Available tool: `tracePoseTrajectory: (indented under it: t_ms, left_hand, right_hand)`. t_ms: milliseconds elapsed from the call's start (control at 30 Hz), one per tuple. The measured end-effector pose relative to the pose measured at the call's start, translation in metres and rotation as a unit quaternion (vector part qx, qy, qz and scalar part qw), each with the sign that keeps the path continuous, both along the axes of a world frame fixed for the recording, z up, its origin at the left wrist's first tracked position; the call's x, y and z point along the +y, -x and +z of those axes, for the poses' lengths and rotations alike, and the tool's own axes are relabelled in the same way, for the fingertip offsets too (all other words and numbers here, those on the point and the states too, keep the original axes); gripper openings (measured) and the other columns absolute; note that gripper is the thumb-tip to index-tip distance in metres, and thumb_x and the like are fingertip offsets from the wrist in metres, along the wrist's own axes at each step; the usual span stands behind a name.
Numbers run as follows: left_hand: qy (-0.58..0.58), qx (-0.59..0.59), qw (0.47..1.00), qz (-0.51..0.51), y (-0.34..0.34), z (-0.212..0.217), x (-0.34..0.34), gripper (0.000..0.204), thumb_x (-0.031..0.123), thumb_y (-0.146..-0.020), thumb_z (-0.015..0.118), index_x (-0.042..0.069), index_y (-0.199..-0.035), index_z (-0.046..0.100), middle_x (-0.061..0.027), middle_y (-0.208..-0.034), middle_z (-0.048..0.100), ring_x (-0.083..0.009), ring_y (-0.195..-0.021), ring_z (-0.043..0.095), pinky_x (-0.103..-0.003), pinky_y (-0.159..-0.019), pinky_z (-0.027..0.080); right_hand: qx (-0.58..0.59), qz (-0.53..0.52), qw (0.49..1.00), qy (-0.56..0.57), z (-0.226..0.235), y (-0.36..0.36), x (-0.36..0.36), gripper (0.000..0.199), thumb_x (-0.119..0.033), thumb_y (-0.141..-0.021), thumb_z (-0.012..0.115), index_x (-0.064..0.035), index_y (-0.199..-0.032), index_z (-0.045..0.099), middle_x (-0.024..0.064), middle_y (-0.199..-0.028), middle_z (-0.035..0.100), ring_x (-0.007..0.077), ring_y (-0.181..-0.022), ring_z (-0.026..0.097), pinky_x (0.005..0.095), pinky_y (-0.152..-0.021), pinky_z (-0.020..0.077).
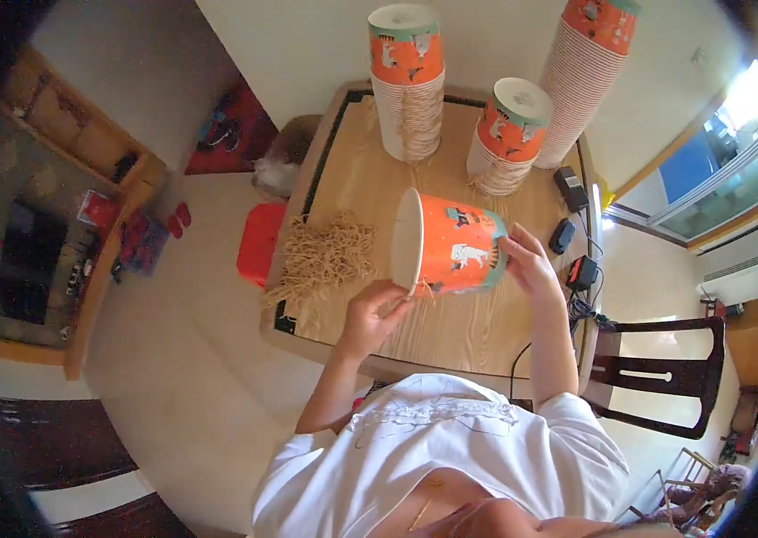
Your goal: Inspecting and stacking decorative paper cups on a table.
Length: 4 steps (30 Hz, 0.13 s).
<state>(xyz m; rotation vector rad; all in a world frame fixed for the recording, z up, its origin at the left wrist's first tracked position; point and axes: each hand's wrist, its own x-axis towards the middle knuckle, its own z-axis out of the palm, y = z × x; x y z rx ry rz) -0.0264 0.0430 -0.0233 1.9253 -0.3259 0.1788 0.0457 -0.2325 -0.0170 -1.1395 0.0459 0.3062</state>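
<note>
A large orange paper bucket [459, 249], printed with white animal figures and banded in green near its base, lies sideways in the air over the table, its white-rimmed mouth facing left. My right hand [531, 262] grips it by the base end. At the lower edge of the rim my left hand [374, 314] pinches, fingers closed, next to a short piece of tan twine [425, 288] on the bucket's side. Left of the bucket, a heap of loose tan twine pieces [325, 255] lies on the wooden table [477, 345].
Upside-down bucket stacks stand at the table's back: a left stack [406, 81] and a short stack [509, 134], both with twine at their sides, and a tall stack [583, 81]. Black adapters [571, 189] and cables line the right edge. A dark chair [657, 369] stands right; a red stool [261, 242] left.
</note>
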Motion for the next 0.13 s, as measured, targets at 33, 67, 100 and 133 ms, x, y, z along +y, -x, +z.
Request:
tracePoseTrajectory:
  t_ms: [33, 67, 100, 133]
  left_hand:
    - [0.0, -0.001, 1.0, 0.001, 0.0, 0.001, 0.005, 0.013, 0.003, -0.073, 0.067, 0.005, -0.086, 0.064, -0.0097, -0.081, 0.063, -0.0234, -0.081, 0.061, -0.033, -0.073, 0.047]
    - [-0.041, -0.013, 0.999, -0.004, -0.003, 0.002, 0.013, 0.009, 0.003, -0.073, 0.066, 0.004, -0.082, 0.063, -0.0093, -0.079, 0.062, -0.0231, -0.078, 0.061, -0.033, -0.069, 0.047]
    - [-0.081, -0.026, 0.996, -0.009, -0.006, 0.004, 0.022, 0.006, 0.003, -0.073, 0.066, 0.003, -0.078, 0.062, -0.0088, -0.076, 0.061, -0.0228, -0.074, 0.061, -0.032, -0.065, 0.048]
    - [-0.081, -0.028, 0.996, -0.008, -0.006, 0.005, 0.021, 0.006, 0.003, -0.073, 0.066, 0.003, -0.078, 0.062, -0.0088, -0.076, 0.061, -0.0228, -0.074, 0.061, -0.032, -0.065, 0.048]
  right_hand:
    - [0.008, -0.009, 1.0, 0.004, 0.001, 0.002, -0.003, 0.027, -0.016, -0.087, 0.055, -0.0063, -0.112, 0.052, 0.0005, -0.1, 0.059, 0.011, -0.093, 0.056, 0.0252, -0.077, 0.0448]
    - [0.006, -0.009, 1.0, 0.004, 0.002, 0.003, -0.007, 0.027, -0.016, -0.087, 0.055, -0.0063, -0.112, 0.052, 0.0005, -0.1, 0.059, 0.011, -0.093, 0.056, 0.0252, -0.077, 0.0448]
    - [0.001, 0.002, 1.0, 0.024, 0.002, 0.004, -0.011, 0.035, -0.016, -0.086, 0.057, -0.006, -0.119, 0.047, 0.0013, -0.102, 0.059, 0.0122, -0.096, 0.055, 0.0257, -0.079, 0.0444]
    - [-0.006, 0.013, 0.999, 0.044, 0.003, 0.005, -0.016, 0.045, -0.016, -0.085, 0.059, -0.0056, -0.125, 0.042, 0.0021, -0.105, 0.059, 0.0134, -0.098, 0.055, 0.0262, -0.081, 0.0441]
